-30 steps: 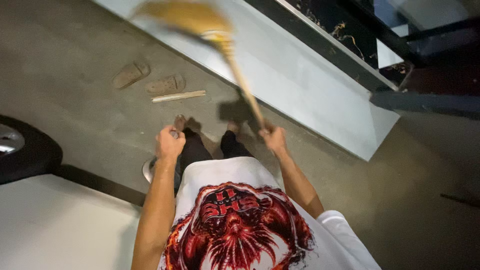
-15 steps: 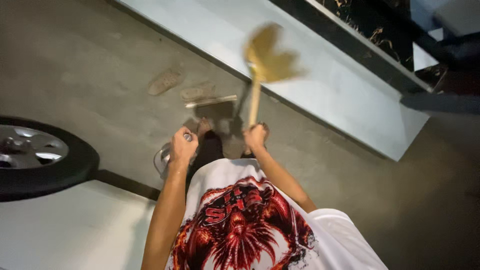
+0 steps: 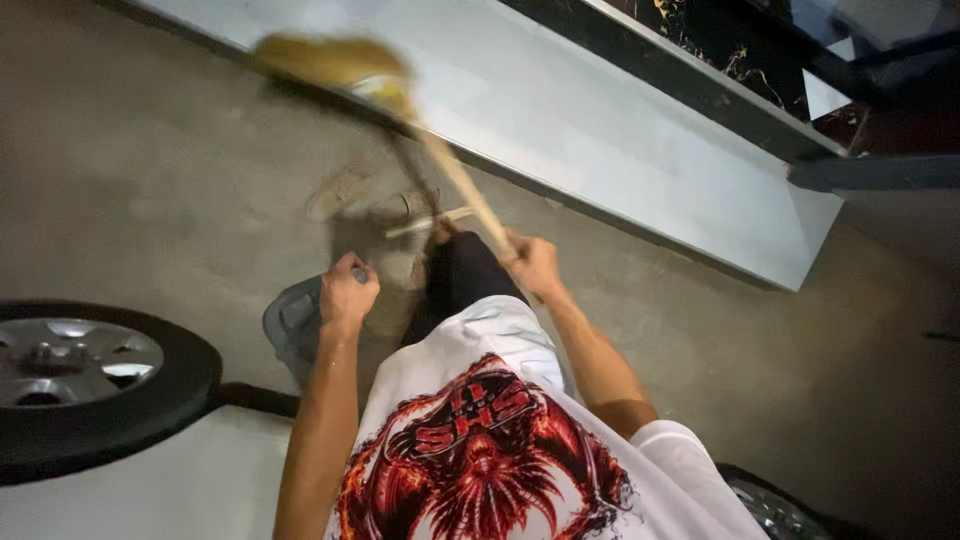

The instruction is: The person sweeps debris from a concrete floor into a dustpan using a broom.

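Grey concrete floor (image 3: 150, 190) fills most of what I see, and I take the car wheel (image 3: 85, 365) at the lower left as my landmark. Right of the wheel, my left hand (image 3: 346, 290) is curled tight around a small handle; just under it sits a grey, rounded bucket (image 3: 292, 322), though blur hides how handle and bucket join. Further right, past my dark trouser legs (image 3: 462, 275), my right hand (image 3: 535, 265) is closed in a full fist around the bottom end of the broom (image 3: 440, 160).

From that fist the broom's pale wooden stick slants up and back toward the left, so its head ends above the wheel and well apart from both hands. That head is a bushy, straw-yellow fan, smeared by motion, with a lighter band where it meets the stick. It hangs over the edge of a long white ledge (image 3: 620, 130).

Between wheel and ledge, two tan sandals (image 3: 372, 198) lie on the floor, a short pale stick (image 3: 425, 222) just beside them.
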